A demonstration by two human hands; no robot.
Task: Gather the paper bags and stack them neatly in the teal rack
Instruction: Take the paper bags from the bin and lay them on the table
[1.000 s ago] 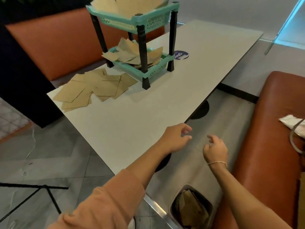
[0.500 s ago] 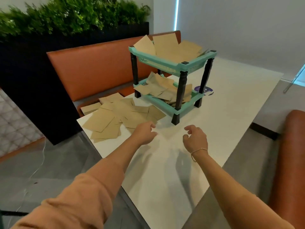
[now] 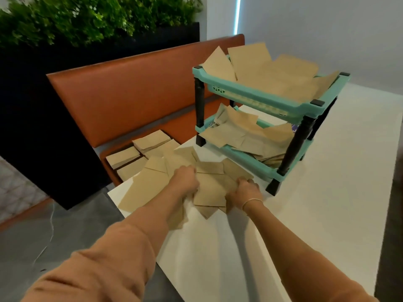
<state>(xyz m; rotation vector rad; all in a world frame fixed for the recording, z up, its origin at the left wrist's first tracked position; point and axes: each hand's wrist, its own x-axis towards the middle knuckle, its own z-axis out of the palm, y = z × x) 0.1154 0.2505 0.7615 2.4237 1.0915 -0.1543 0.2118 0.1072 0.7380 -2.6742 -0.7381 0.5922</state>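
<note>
The loose paper bags (image 3: 209, 188) lie in a fanned, overlapping heap at the centre of the frame, on the near-left corner of the white desk (image 3: 305, 214), the spread running from lower left toward upper right, where the teal rack (image 3: 261, 103) stands just beyond it. Both hands sit directly on the heap: the left hand (image 3: 185, 182) presses down on its middle with fingers curled into the sheets, and the right hand (image 3: 244, 192) grips the edge nearest the rack's front leg, so the right is the nearer one for a lift into the trays. The bags are flat, thin, matte brown kraft paper with sharp folded corners, likely to slide over one another. The rack is glossy plastic with perforated tray walls and dark turned posts; both tiers already hold bags lying askew. More bags (image 3: 139, 153) rest on the orange bench seat (image 3: 139, 101) at centre left.
</note>
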